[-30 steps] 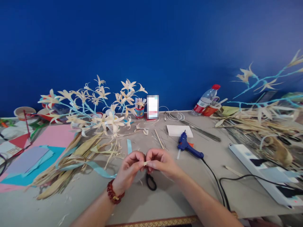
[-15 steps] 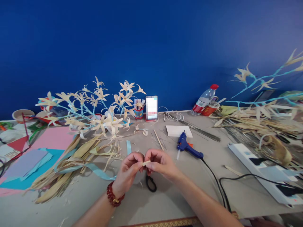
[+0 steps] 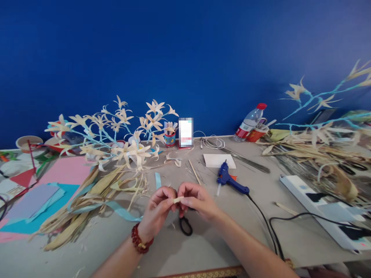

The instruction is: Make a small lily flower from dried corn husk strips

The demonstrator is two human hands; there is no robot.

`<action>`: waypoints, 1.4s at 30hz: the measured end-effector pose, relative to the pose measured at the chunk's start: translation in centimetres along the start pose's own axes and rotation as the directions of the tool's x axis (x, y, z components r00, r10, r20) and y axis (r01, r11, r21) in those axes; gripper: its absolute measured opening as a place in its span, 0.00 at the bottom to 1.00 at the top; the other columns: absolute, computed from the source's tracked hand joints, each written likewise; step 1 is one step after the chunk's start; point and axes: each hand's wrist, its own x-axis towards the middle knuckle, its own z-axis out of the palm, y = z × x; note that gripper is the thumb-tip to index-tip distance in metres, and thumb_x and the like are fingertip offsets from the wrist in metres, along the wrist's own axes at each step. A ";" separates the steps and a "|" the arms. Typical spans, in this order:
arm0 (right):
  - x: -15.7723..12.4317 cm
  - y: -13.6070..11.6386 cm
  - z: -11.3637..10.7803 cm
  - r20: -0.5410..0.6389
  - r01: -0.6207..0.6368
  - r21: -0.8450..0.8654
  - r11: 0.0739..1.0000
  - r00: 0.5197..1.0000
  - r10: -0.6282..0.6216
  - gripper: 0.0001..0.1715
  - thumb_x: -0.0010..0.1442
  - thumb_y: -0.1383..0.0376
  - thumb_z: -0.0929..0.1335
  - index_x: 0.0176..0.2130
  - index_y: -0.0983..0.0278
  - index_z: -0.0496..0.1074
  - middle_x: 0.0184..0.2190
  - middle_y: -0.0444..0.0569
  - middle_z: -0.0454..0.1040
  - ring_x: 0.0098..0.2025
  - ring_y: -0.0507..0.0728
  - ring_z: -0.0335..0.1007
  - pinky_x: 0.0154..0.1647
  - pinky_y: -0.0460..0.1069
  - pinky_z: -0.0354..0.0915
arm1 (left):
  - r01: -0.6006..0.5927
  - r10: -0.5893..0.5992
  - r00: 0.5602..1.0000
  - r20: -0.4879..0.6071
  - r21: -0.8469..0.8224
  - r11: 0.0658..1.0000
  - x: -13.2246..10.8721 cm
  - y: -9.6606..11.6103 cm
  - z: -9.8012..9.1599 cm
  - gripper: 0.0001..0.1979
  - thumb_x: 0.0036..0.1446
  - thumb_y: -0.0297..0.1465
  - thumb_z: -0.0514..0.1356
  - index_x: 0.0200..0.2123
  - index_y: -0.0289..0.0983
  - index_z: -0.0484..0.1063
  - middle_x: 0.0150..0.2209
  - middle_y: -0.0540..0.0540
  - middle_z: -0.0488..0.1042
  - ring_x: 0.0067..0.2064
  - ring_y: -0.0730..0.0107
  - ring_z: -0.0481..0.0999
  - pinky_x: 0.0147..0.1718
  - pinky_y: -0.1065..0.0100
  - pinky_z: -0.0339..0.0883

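Observation:
My left hand [image 3: 160, 204] and my right hand [image 3: 197, 200] meet at the middle of the table. Between their thumbs and fingertips they pinch a small pale strip [image 3: 177, 200], which looks like a piece of dried corn husk. Both hands are closed on it, one at each end. Just under the fingers lies a pair of scissors [image 3: 186, 227]; only a black handle loop shows clearly. A blue glue gun [image 3: 228, 178] lies on the table to the right of my right hand. Left of my left hand, a light blue ribbon [image 3: 121, 211] trails across dried husks [image 3: 69, 227].
Husk flowers on blue stems [image 3: 127, 150] stand at the back left. A phone [image 3: 186, 131], a bottle [image 3: 249, 122] and a white card [image 3: 213, 160] are farther back. At right lie a power strip [image 3: 319, 216] and black cables [image 3: 262, 216]. Coloured paper [image 3: 68, 168] lies left.
Both hands stay almost in place, still pinching the pale strip, which has turned very slightly between the fingertips. The view has shifted a little.

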 end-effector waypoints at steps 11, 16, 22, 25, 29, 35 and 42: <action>0.1 -0.4 -0.8 -0.055 0.234 -0.172 0.957 0.968 -0.246 0.07 0.52 0.68 0.69 0.35 0.62 0.71 0.29 0.44 0.71 0.25 0.51 0.68 0.28 0.46 0.68 | -0.012 0.011 1.000 -0.009 -0.054 0.998 0.2 0.2 -0.1 0.08 0.58 0.30 0.60 0.27 0.36 0.68 0.22 0.51 0.65 0.29 0.71 0.66 0.33 0.67 0.59; -0.4 -0.8 0.2 0.195 0.519 -0.615 0.593 0.829 -0.524 0.09 0.58 0.70 0.68 0.39 0.59 0.75 0.35 0.49 0.76 0.38 0.56 0.72 0.39 0.50 0.68 | 0.129 -0.140 0.988 -0.063 -0.146 0.981 0.1 0.1 0.0 0.07 0.56 0.30 0.62 0.27 0.35 0.68 0.22 0.53 0.65 0.25 0.76 0.63 0.29 0.72 0.58; 0.0 -1.0 -0.6 0.111 0.393 -0.735 0.552 0.874 -0.474 0.06 0.63 0.66 0.66 0.36 0.60 0.75 0.31 0.49 0.77 0.33 0.56 0.73 0.36 0.50 0.67 | 0.202 -0.212 0.972 -0.097 -0.108 0.973 0.5 -0.2 -0.1 0.10 0.58 0.33 0.58 0.26 0.35 0.66 0.21 0.51 0.65 0.26 0.73 0.64 0.31 0.68 0.60; 0.3 -1.0 -0.9 0.055 0.297 -0.790 0.535 0.905 -0.422 0.07 0.62 0.66 0.66 0.36 0.61 0.75 0.29 0.47 0.77 0.31 0.54 0.71 0.33 0.48 0.65 | 0.122 -0.102 0.978 -0.185 0.100 0.988 0.5 -0.2 -0.2 0.14 0.60 0.38 0.56 0.27 0.35 0.68 0.24 0.49 0.66 0.29 0.71 0.65 0.32 0.68 0.60; 0.3 -0.8 -0.7 0.071 0.283 -0.824 0.490 0.911 -0.407 0.07 0.61 0.67 0.66 0.37 0.61 0.75 0.30 0.47 0.77 0.31 0.54 0.70 0.32 0.47 0.63 | 0.095 -0.003 0.975 -0.222 0.404 0.910 0.3 -0.2 -0.3 0.12 0.59 0.36 0.60 0.28 0.35 0.68 0.24 0.51 0.66 0.29 0.72 0.64 0.31 0.71 0.58; 0.2 -0.6 -0.3 0.006 0.224 -0.801 0.555 0.930 -0.368 0.06 0.60 0.67 0.66 0.39 0.62 0.72 0.29 0.45 0.75 0.30 0.53 0.71 0.30 0.46 0.65 | 0.060 0.081 0.977 -0.196 0.624 0.779 0.0 -0.2 -0.4 0.13 0.62 0.36 0.56 0.26 0.36 0.68 0.24 0.51 0.65 0.28 0.71 0.64 0.29 0.70 0.57; 0.2 -0.1 -0.1 0.043 0.206 -0.887 0.414 0.928 -0.370 0.06 0.60 0.67 0.66 0.31 0.61 0.71 0.26 0.44 0.73 0.28 0.53 0.67 0.29 0.46 0.60 | 0.071 0.133 0.970 -0.201 0.767 0.637 -0.1 -0.4 -0.5 0.13 0.61 0.34 0.55 0.24 0.36 0.67 0.22 0.51 0.64 0.26 0.71 0.62 0.26 0.71 0.54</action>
